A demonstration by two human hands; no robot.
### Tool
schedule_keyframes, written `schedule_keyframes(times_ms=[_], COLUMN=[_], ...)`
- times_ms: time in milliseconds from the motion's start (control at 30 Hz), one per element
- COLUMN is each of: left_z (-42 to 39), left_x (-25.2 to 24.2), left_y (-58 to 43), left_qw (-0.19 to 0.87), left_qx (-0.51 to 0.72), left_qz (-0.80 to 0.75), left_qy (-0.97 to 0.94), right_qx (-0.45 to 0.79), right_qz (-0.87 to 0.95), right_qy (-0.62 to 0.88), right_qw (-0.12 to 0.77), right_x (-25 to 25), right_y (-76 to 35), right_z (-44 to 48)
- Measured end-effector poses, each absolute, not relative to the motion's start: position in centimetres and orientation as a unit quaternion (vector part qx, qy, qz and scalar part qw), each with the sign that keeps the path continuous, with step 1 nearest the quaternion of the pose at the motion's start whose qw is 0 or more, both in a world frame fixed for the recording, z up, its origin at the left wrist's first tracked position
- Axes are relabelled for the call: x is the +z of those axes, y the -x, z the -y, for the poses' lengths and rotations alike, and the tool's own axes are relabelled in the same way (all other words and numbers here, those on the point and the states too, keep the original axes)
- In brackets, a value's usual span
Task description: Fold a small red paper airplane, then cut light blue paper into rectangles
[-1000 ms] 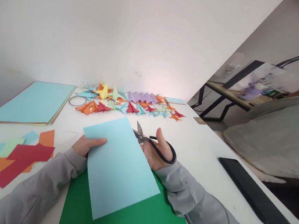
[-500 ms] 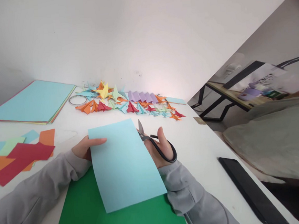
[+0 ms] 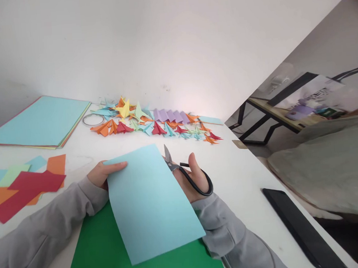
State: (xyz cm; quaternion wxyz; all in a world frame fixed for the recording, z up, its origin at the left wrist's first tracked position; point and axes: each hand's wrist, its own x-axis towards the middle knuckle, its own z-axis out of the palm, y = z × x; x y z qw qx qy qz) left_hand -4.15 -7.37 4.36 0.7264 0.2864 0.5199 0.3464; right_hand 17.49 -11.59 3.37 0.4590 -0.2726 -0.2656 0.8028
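A light blue sheet of paper (image 3: 153, 206) hangs tilted above a green sheet (image 3: 92, 252). My left hand (image 3: 103, 173) pinches its upper left edge, thumb on the front and fingers mostly hidden behind. By the sheet's right edge, my right hand (image 3: 196, 176) holds a pair of scissors (image 3: 177, 166) with black handles. One handle loop hooks around the thumb side of that hand, and a dark metal blade points up and away. The fingers of my right hand are largely out of sight behind the blue sheet, so I cannot tell whether they touch it.
Cut paper pieces (image 3: 30, 183) lie at the left, below a stack of coloured sheets (image 3: 41, 120). Folded paper planes (image 3: 156, 128) and a wire coil (image 3: 92, 119) line the wall. A black phone-like slab (image 3: 301, 227) lies near the right edge; a person's clothed part (image 3: 327, 167) is beyond.
The lower end of the blue sheet has swung slightly down and to the right, and its upper left corner has bent. Both hands stay nearly in place with the same holds.
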Motion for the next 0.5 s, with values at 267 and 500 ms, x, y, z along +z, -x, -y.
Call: schedule_keyframes(times_ms=[267, 500], left_z=[7.0, 6.9], left_x=[3.5, 4.0], left_y=[4.4, 4.6], left_qw=[0.708, 0.704], left_qx=[0.355, 0.348], left_qz=[-0.530, -0.530], left_qy=[-0.303, -0.321], right_qx=[0.799, 0.855], right_qz=[0.295, 0.367], right_qy=[0.280, 0.209], right_qw=[0.444, 0.300], right_x=[3.3, 2.7], right_y=[-17.4, -19.1], right_z=[11.6, 11.2])
